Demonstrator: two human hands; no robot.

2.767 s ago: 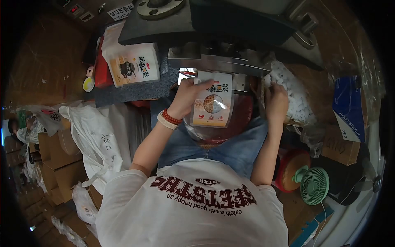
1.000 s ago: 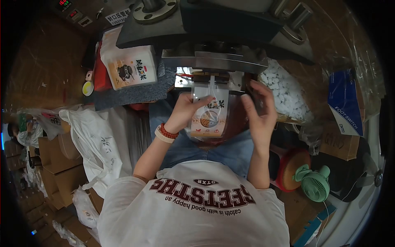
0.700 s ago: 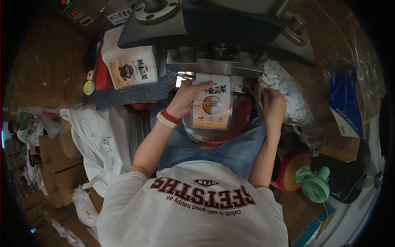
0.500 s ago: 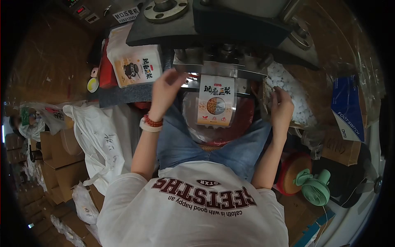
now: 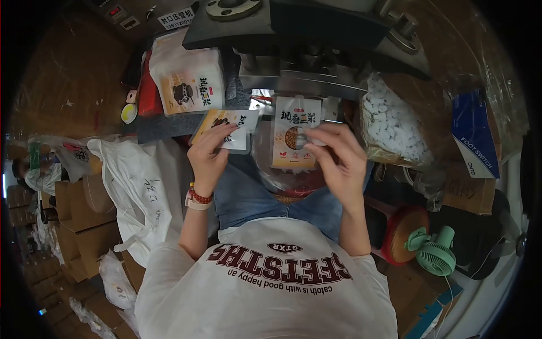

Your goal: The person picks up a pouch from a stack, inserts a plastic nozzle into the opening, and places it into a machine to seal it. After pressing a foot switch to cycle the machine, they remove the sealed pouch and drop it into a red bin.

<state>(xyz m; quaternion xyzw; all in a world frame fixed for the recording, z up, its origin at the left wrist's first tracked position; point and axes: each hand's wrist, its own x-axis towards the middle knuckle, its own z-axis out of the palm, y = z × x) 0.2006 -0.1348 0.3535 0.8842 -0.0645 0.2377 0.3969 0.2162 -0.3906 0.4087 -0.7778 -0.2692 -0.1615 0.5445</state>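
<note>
My left hand (image 5: 208,152) is closed on a white and orange printed pouch (image 5: 240,141), in front of the pouch stack (image 5: 189,90). A similar pouch (image 5: 293,155) with a round bean picture hangs upright below the press machine (image 5: 322,79). Beside that pouch, my right hand (image 5: 341,164) is closed in a pinch, with its fingertips overlapping the pouch's right part in view. Something small and pale seems to sit at the fingertips, but I cannot make out what it is.
At the right stands a box of small white pieces (image 5: 395,127), with a blue foot switch box (image 5: 477,135) beyond it. A green fan (image 5: 435,254) is lower right. White sacks (image 5: 141,192) and cardboard boxes (image 5: 93,237) lie to the left.
My left hand has moved down and left and now holds a pouch. My right hand has left the box of white pieces and come left to the hanging pouch.
</note>
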